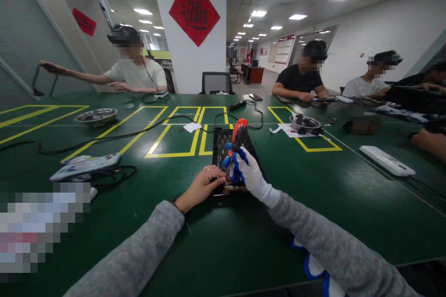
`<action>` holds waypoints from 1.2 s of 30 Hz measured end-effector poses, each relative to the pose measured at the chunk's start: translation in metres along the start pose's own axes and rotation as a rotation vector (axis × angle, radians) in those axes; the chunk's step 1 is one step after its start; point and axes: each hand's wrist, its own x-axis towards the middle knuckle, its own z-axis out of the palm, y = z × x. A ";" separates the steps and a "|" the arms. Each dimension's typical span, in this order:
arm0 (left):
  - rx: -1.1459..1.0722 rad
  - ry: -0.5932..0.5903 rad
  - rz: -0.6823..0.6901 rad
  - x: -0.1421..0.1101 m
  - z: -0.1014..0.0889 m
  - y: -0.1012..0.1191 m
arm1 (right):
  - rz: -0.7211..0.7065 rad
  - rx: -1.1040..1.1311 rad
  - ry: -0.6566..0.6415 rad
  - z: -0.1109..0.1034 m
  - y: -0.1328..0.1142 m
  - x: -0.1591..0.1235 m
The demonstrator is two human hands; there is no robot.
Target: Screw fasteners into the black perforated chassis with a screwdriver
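Observation:
A black electronic device (223, 141) lies flat on the green table (306, 195) in front of me. My right hand (251, 174), in a white glove with blue fingertips, is closed round a screwdriver with a red and black handle (239, 132), held upright over the device's near end. My bare left hand (202, 188) rests at the device's near left corner, its fingertips pinched together by the screwdriver's tip. What they pinch is too small to make out.
Yellow taped rectangles (174, 132) mark the table. A metal bowl (96, 115), black cables (104, 138), a white device (83, 166) and a white bar (386, 160) lie around. Another glove (313, 267) sits under my right arm. Several people sit along the far and right edges.

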 end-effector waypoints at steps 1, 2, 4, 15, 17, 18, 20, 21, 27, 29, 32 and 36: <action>0.009 0.018 -0.005 0.000 0.000 0.000 | 0.008 0.020 -0.034 0.001 0.000 -0.001; 0.013 0.039 -0.016 0.000 0.001 0.000 | 0.010 0.038 -0.060 0.001 0.000 -0.002; 0.015 0.073 -0.041 0.000 0.001 0.000 | 0.011 0.053 -0.085 0.003 0.000 -0.005; -0.033 0.060 -0.011 -0.003 -0.001 -0.002 | -0.028 -0.042 0.053 0.002 0.001 -0.005; -0.059 0.111 -0.055 -0.004 0.000 -0.002 | -0.013 -0.011 0.009 0.002 0.000 -0.006; -0.070 0.121 -0.069 -0.004 0.001 -0.002 | -0.013 0.004 -0.008 0.002 0.000 -0.007; -0.078 0.107 -0.066 -0.004 0.000 -0.003 | -0.016 0.013 -0.024 0.003 -0.001 -0.007; -0.072 0.088 -0.053 -0.004 0.000 -0.004 | -0.010 0.007 -0.029 0.003 -0.001 -0.007; -0.045 0.023 0.000 -0.003 0.000 -0.004 | -0.032 -0.112 0.056 0.000 0.001 -0.005; -0.063 0.075 -0.043 -0.003 0.002 -0.003 | -0.062 -0.126 0.049 0.000 0.000 -0.005; -0.093 0.116 -0.113 -0.003 0.004 -0.001 | -0.046 -0.101 -0.021 0.001 -0.002 -0.007; -0.040 0.073 -0.072 -0.004 0.003 -0.001 | 0.003 -0.059 -0.040 0.003 -0.005 -0.007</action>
